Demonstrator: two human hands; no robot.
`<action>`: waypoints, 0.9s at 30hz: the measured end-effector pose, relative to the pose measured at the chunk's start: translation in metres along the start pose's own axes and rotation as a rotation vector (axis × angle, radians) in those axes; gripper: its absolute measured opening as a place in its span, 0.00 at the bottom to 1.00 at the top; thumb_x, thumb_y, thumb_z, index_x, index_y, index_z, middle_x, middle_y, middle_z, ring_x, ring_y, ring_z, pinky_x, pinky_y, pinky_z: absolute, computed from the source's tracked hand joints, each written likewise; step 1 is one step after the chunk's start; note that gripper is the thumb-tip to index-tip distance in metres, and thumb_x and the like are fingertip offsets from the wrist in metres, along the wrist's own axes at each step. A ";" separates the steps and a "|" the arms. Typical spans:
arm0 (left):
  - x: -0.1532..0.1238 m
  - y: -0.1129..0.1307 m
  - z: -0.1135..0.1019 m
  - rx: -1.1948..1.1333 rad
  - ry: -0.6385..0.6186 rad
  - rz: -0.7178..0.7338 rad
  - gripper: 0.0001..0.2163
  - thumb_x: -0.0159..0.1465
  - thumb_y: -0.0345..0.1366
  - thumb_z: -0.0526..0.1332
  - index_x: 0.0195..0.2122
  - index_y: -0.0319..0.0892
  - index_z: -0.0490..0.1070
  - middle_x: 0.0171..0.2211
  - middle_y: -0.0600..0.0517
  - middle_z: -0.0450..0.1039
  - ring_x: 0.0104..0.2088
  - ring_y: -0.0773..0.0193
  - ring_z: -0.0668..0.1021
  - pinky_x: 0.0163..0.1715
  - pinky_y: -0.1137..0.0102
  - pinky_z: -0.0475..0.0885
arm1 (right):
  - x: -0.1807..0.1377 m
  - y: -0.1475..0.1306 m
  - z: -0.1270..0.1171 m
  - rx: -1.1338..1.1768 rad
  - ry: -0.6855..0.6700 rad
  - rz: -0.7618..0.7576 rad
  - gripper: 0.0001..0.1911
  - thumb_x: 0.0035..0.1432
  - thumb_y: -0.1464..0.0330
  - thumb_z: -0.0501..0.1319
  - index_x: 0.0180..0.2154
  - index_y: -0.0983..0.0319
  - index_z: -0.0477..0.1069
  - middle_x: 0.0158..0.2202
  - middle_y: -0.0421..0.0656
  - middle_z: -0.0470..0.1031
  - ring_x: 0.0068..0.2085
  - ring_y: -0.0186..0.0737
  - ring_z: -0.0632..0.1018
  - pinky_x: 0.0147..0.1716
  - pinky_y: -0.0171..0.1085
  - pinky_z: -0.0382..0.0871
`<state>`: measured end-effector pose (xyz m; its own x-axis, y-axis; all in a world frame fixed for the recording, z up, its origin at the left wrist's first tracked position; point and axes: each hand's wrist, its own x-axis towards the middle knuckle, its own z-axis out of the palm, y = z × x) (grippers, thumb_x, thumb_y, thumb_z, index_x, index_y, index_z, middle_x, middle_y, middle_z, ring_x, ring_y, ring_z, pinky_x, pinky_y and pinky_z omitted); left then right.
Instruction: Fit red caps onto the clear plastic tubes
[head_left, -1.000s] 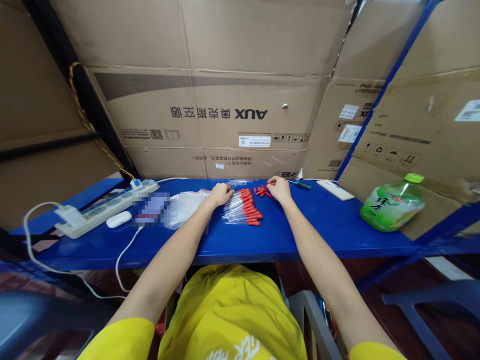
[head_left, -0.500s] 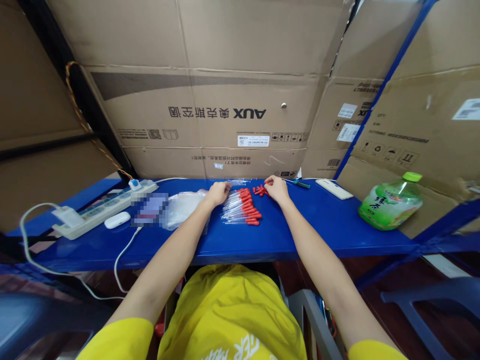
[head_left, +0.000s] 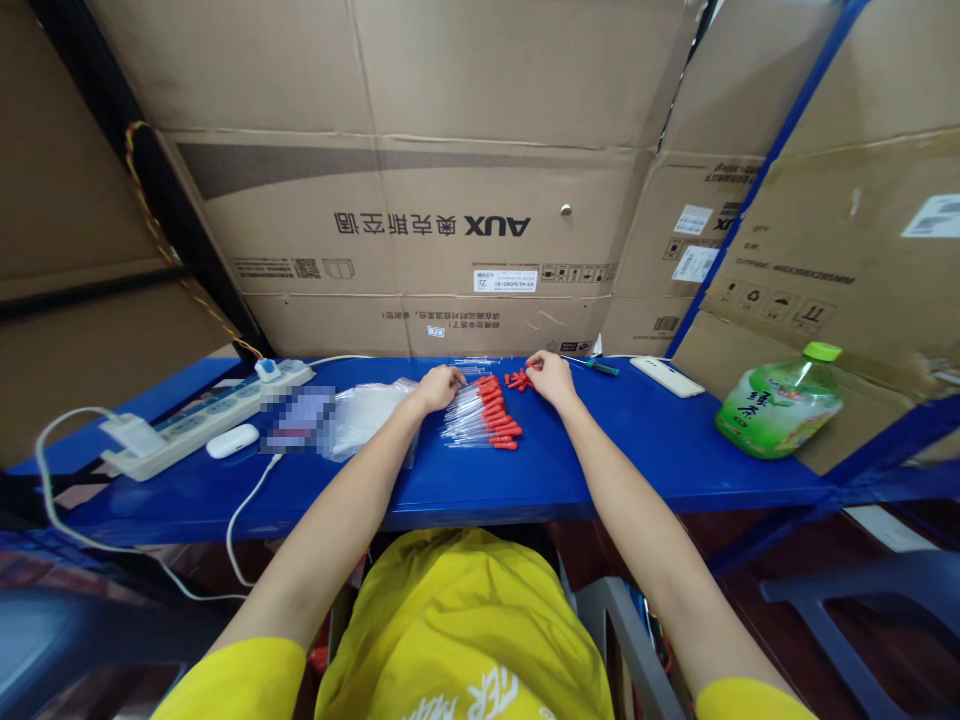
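Note:
My left hand (head_left: 439,388) is closed in a pinch at the left end of a few loose clear glass tubes (head_left: 480,361); what its fingertips hold is too small to make out. On the right, my right hand (head_left: 550,378) has its fingers closed around a red rubber bulb (head_left: 533,366), beside a small pile of loose red bulbs (head_left: 517,380). Between my forearms lies a row of glass droppers (head_left: 480,415), clear tubes pointing left and red bulbs at the right.
Left of the droppers lie clear plastic bags (head_left: 367,418), a blurred-out phone-like item (head_left: 300,418), a white case (head_left: 232,441) and a power strip (head_left: 214,412). A screwdriver (head_left: 601,367), a white phone (head_left: 667,376) and a green tea bottle (head_left: 780,405) are at right. Cardboard (head_left: 420,180) walls the back.
Both hands stay in nearly the same places, with only slight finger movement. The whole view has shifted a little. The row of droppers looks the same.

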<state>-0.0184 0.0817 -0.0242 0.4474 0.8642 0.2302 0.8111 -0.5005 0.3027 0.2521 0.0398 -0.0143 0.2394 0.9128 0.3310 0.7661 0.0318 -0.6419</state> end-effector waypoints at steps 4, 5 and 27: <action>0.000 0.000 0.002 -0.053 0.023 0.007 0.12 0.63 0.26 0.60 0.44 0.40 0.80 0.44 0.47 0.83 0.42 0.59 0.82 0.46 0.71 0.75 | -0.001 -0.001 0.000 0.001 0.000 -0.005 0.10 0.58 0.71 0.65 0.41 0.58 0.80 0.41 0.43 0.84 0.45 0.40 0.83 0.48 0.34 0.73; 0.000 0.000 0.003 -0.069 0.024 0.006 0.12 0.63 0.26 0.60 0.45 0.40 0.79 0.43 0.47 0.83 0.42 0.60 0.83 0.46 0.71 0.75 | -0.001 0.000 0.000 0.001 0.001 -0.006 0.10 0.58 0.71 0.65 0.42 0.58 0.80 0.41 0.43 0.84 0.45 0.41 0.83 0.48 0.34 0.73; 0.001 -0.005 0.007 -0.200 0.075 0.036 0.17 0.59 0.23 0.59 0.47 0.38 0.77 0.43 0.47 0.82 0.42 0.62 0.83 0.47 0.70 0.78 | -0.003 -0.005 -0.002 -0.015 0.001 -0.023 0.10 0.58 0.71 0.64 0.42 0.58 0.81 0.41 0.43 0.84 0.45 0.41 0.82 0.47 0.35 0.72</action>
<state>-0.0197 0.0858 -0.0319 0.4396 0.8430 0.3099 0.7005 -0.5378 0.4692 0.2492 0.0359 -0.0107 0.2222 0.9116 0.3458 0.7804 0.0463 -0.6235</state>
